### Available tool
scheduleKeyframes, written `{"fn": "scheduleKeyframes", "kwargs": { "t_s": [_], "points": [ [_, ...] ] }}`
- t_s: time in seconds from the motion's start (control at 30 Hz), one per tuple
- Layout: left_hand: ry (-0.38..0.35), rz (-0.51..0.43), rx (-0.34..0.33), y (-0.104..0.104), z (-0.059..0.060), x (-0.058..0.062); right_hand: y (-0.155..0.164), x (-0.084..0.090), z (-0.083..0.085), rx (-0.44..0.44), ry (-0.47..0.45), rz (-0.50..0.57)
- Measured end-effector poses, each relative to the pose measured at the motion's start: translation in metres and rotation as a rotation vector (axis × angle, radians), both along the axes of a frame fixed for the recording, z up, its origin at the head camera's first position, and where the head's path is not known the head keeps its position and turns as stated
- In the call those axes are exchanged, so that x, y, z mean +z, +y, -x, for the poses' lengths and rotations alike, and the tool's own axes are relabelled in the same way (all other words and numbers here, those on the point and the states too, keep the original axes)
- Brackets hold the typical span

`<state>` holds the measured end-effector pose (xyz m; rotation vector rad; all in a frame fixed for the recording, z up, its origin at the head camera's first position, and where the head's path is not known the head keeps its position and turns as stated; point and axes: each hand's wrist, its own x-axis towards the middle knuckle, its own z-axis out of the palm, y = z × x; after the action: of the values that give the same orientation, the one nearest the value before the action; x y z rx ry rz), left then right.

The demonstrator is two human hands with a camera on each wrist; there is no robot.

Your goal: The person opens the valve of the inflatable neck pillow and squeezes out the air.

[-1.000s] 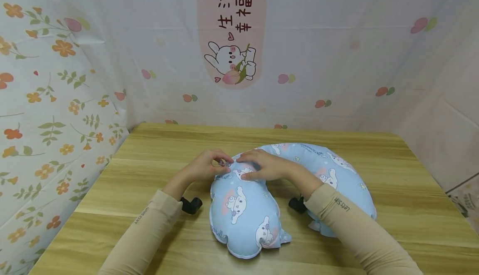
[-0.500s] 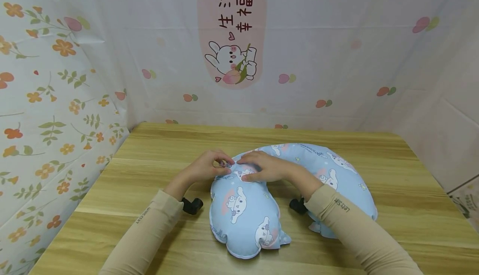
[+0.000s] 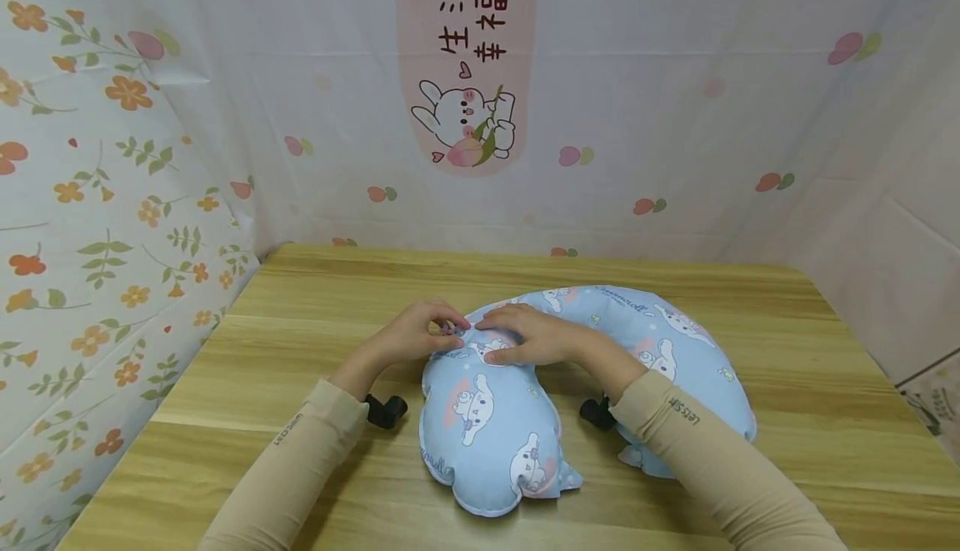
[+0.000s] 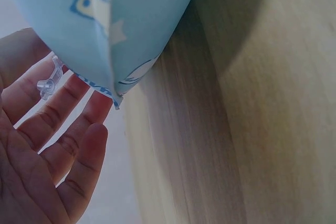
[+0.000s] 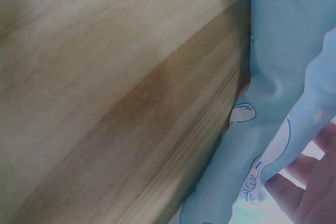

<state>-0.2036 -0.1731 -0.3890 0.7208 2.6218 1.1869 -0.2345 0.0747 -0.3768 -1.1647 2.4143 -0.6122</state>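
A puffed-up, light blue inflatable U-shaped pillow [image 3: 480,443] with white cartoon puppies lies on the wooden table, curving from front centre round to the right. At its left bend, my left hand [image 3: 408,334] pinches the small clear valve [image 3: 452,328] between thumb and index finger. The left wrist view shows this clear valve [image 4: 48,83] at the edge seam, with the other fingers lightly bent behind it. My right hand [image 3: 543,336] grips the pillow's surface just right of the valve, thumb toward me and fingers on the far side. The right forearm hides part of the pillow's right arm.
The wooden table [image 3: 322,284] ends at a white printed curtain [image 3: 337,101] behind and a floral one [image 3: 112,284] on the left. Black wrist-camera mounts [image 3: 386,412] stick out below both wrists. A crinkled corner tab [image 3: 572,478] juts from the pillow's front end.
Almost nothing differs: both hands stay at the valve area and the pillow keeps its shape and place. The head view has shifted very slightly.
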Motion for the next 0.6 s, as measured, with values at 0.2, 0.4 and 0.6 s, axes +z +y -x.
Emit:
{"fn": "scheduleKeyframes", "kwargs": {
  "t_s": [0.2, 0.4, 0.6],
  "points": [
    [-0.002, 0.006, -0.004, 0.0006, 0.0002, -0.0002, 0.0008, -0.002, 0.0004, 0.01, -0.004, 0.012],
    [-0.001, 0.018, -0.002, 0.0011, 0.0005, 0.0, 0.0015, -0.0042, 0.0014, 0.023, -0.004, 0.018],
    [-0.004, 0.03, -0.001, 0.0016, 0.0, -0.0016, 0.0022, -0.0054, 0.001, 0.022, -0.016, 0.021]
  ]
}}
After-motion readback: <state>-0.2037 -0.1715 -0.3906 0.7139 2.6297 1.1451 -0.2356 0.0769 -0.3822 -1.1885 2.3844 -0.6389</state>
